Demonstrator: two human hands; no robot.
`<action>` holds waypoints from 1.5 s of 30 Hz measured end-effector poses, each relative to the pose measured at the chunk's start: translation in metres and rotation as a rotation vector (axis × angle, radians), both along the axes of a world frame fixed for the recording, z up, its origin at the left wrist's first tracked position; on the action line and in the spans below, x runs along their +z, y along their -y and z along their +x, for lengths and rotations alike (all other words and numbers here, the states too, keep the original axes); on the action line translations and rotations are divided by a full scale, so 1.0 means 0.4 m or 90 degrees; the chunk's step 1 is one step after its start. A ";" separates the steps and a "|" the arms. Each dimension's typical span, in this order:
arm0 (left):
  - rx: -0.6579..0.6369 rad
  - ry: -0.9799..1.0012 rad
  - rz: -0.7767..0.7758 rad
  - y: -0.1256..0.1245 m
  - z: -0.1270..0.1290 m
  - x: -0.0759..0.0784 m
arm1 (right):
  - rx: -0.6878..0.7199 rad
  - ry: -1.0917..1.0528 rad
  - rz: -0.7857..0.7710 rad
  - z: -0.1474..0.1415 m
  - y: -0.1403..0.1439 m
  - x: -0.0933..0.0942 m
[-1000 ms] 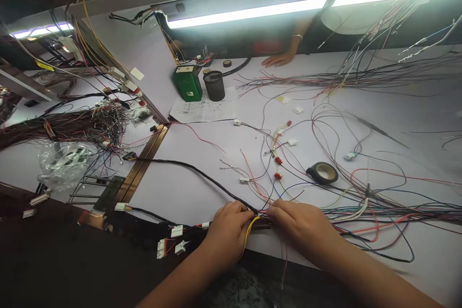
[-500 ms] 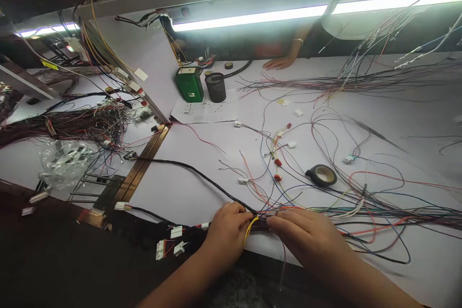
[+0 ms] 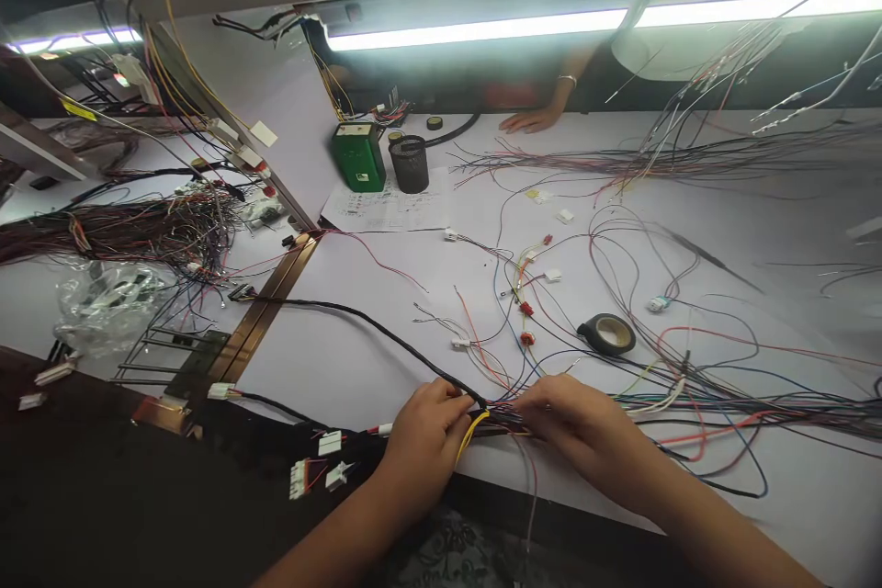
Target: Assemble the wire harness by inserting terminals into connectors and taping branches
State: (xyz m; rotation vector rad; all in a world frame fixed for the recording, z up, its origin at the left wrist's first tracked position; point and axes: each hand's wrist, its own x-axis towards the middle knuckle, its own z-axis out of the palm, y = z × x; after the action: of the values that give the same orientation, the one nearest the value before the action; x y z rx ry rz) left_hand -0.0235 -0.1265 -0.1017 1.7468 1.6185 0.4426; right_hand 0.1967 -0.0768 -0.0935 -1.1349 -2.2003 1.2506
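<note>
A long wire harness (image 3: 730, 406) runs along the front of the white table. My left hand (image 3: 428, 432) is closed around it where a black-wrapped branch (image 3: 372, 323) and a yellow wire (image 3: 472, 434) leave the bundle. Just to the right, my right hand (image 3: 585, 427) has its fingers curled round the loose wires of the same bundle; its fingertips are partly hidden. A roll of black tape (image 3: 606, 333) lies beyond my right hand. White connectors (image 3: 330, 443) hang at the table edge, left of my left hand.
At the back left stand a green box (image 3: 358, 158) and a black mesh cup (image 3: 411, 167) on a printed sheet (image 3: 386, 213). Another person's hand (image 3: 532, 119) rests at the far side. A metal strip (image 3: 258, 317) crosses the table at left, beside a plastic bag (image 3: 103, 303).
My right hand has turned and its fingers have curled further in at the bundle. My left hand keeps its hold. The whole view has shifted slightly.
</note>
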 end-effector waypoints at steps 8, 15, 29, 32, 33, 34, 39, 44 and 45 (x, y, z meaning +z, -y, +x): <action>-0.003 0.070 -0.019 -0.002 -0.008 0.000 | 0.062 0.058 0.131 0.013 0.005 -0.033; -0.055 -0.032 -0.034 -0.015 -0.004 0.018 | 0.022 0.108 0.124 0.001 0.000 -0.066; -0.264 0.027 -0.174 -0.102 -0.041 0.044 | -0.064 0.032 -0.098 0.014 -0.062 -0.057; -0.278 -0.017 -0.081 -0.096 -0.036 0.039 | -0.098 0.009 -0.031 0.001 -0.064 -0.065; -0.276 -0.035 -0.048 -0.092 -0.034 0.035 | -0.112 -0.006 -0.045 -0.003 -0.062 -0.065; -0.273 -0.055 -0.018 -0.087 -0.032 0.030 | -0.129 -0.020 -0.069 -0.008 -0.060 -0.063; -0.254 -0.137 0.095 -0.067 -0.035 -0.009 | -0.135 -0.068 -0.169 -0.016 -0.039 -0.050; -0.133 -0.086 0.144 -0.049 -0.028 -0.050 | -0.056 -0.045 -0.149 0.007 -0.014 -0.063; -0.090 -0.098 0.155 -0.046 -0.024 -0.054 | -0.048 -0.047 -0.142 0.011 -0.010 -0.068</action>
State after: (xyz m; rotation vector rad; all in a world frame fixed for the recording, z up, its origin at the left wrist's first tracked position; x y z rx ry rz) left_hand -0.0332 -0.1083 -0.1232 2.1087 1.5853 0.4628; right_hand 0.2012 -0.0728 -0.1208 -1.2220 -1.9831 1.5089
